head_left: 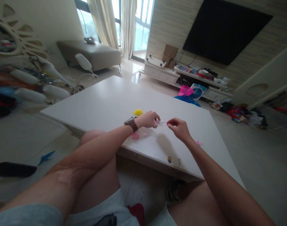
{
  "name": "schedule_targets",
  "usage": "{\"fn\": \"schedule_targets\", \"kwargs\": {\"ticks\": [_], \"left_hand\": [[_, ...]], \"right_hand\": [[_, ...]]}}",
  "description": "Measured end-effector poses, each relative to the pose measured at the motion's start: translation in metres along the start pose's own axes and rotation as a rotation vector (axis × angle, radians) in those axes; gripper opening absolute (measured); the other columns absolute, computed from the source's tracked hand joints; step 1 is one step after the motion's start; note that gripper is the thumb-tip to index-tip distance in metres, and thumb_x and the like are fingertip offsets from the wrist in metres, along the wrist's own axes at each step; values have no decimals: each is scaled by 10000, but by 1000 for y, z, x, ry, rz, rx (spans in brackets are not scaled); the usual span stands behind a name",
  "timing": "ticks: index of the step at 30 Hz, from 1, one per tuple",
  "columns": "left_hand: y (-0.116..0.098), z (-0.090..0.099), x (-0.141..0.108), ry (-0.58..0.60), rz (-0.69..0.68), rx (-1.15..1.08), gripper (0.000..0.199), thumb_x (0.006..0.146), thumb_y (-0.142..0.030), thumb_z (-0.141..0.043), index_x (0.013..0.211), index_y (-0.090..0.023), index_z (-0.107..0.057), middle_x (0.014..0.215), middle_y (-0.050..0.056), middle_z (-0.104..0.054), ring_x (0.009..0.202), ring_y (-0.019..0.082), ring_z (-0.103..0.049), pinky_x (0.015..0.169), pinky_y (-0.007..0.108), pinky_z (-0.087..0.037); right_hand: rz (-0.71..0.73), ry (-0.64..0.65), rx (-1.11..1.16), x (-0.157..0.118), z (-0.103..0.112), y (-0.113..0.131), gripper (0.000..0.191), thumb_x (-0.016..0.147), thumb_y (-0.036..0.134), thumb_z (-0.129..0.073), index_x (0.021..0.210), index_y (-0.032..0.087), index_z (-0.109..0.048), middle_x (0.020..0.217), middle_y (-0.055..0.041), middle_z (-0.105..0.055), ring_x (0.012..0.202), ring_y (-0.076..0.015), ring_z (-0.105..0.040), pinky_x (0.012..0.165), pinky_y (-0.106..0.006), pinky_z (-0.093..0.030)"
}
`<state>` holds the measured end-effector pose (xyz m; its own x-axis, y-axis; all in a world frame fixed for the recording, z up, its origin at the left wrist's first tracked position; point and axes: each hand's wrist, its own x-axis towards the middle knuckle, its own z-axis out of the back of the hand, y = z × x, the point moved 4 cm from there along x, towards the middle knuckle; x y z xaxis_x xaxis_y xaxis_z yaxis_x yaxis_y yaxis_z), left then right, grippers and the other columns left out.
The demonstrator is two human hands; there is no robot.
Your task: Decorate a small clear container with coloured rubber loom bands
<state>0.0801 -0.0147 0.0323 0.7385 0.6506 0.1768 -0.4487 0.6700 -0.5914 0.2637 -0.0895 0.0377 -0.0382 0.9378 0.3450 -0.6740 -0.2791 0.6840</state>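
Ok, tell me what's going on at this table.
A person is working over the white table with both bare hands. The left hand holds a small clear piece; beside it, the right hand pinches what looks like a tiny pink bit. A yellow pile and loose pink pieces lie near the left wrist.

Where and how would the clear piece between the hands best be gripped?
Probably by the right end of the clear piece, with a light fingertip pinch from the right: the left hand covers the other end, and the small exposed part faces the right hand. Its finer shape is too blurred to tell.
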Motion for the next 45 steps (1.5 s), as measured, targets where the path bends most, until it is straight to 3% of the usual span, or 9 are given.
{"fn": "schedule_targets", "kwargs": {"ticks": [5,11,19,25,30,33,38,42,45], "left_hand": [[-6,-12,-1,56,-39,-52,424,629,-199,-759,1051,-164,-785,867,66,-759,794,190,-678,733,257,-486],[-13,-11,-3,86,-15,-202,436,640,-184,-749,1073,-144,-778,879,65,-767,818,193,-685,740,264,-505],[-9,-10,-1,79,4,-350,391,649,-211,-759,1034,-140,-769,858,50,-756,803,178,-678,727,263,-510],[-8,-7,2,-20,21,-510,312,624,-207,-806,902,-111,-701,830,57,-725,761,161,-659,705,272,-514],[-5,6,2,-136,72,-573,294,630,-165,-798,885,-115,-661,838,57,-714,753,147,-651,685,261,-513],[6,22,3,-281,107,-494,266,629,-149,-782,864,-121,-663,844,52,-713,765,148,-652,676,247,-510],[24,43,0,-477,222,-469,260,625,-162,-780,854,-138,-658,846,57,-716,748,156,-662,633,233,-504],[21,50,-3,-506,234,-427,267,612,-146,-773,854,-145,-662,850,60,-713,744,163,-664,621,233,-500],[17,55,-5,-525,235,-378,273,611,-139,-757,868,-149,-664,845,49,-707,763,163,-665,639,232,-499]], "right_hand": [[46,34,-26,0,-9,14,101,780,259,-667,771,171,-714,736,-40,-723,673,-167,-648,680,-304,-516],[1,-55,125,-1,-3,14,180,741,314,-760,798,180,-653,726,-23,-708,663,-175,-664,643,-299,-534],[132,-98,36,-2,2,33,101,825,285,-694,835,193,-652,779,-14,-693,702,-166,-659,698,-317,-556],[214,-285,-81,-6,15,44,98,894,290,-603,903,203,-649,910,-35,-628,793,-167,-601,674,-296,-505],[110,-342,-102,-9,12,32,119,905,274,-561,848,196,-630,825,-19,-621,738,-157,-582,643,-278,-464],[-16,-251,-100,-13,-8,12,151,891,264,-581,776,186,-639,677,4,-615,624,-143,-550,619,-279,-440],[81,296,-99,-27,-77,-11,112,804,127,-682,897,176,-719,859,-43,-687,762,-160,-615,722,-288,-481],[176,389,-100,-29,-115,-14,258,803,78,-697,1026,203,-731,993,-59,-649,867,-168,-596,795,-291,-479],[193,372,-91,-22,-131,-14,154,837,120,-701,960,202,-742,913,-41,-619,822,-160,-570,784,-286,-464]]}}
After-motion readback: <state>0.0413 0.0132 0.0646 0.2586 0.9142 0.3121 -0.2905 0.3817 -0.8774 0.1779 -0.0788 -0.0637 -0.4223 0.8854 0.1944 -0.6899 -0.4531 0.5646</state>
